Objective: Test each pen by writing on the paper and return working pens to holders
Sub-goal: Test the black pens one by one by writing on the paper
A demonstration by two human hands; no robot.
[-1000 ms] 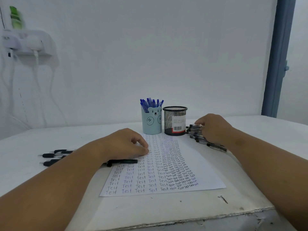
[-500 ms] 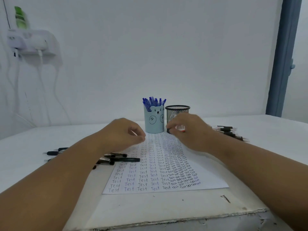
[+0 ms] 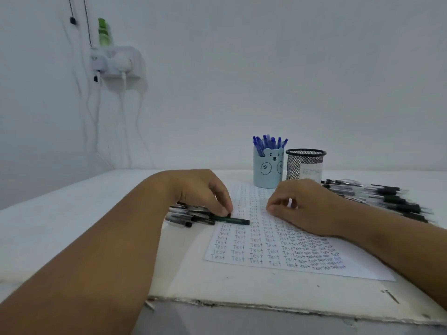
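While the left hand point(image 3: 203, 192) curls its fingertips point(image 3: 226, 210) down onto a dark pen point(image 3: 232, 220) at the left edge of the paper point(image 3: 278, 240), whether it pinches that pen or merely touches it cannot be told. That pen lies flat, its tip end pointing right across the sheet's margin. Just left of it, partly under the same hand, lies a small heap of black pens point(image 3: 186, 216). On the sheet itself rests the right hand point(image 3: 307, 206), fingers loosely curled, nothing visible in its grasp. Rows of the word "Test" cover the paper. Beyond its far edge stand a blue bear holder point(image 3: 267, 171) filled with blue pens point(image 3: 269, 142) and, just right of it, a black mesh holder point(image 3: 305, 165). A larger pile of black pens point(image 3: 384, 197) lies on the white table point(image 3: 72, 218) to the right.
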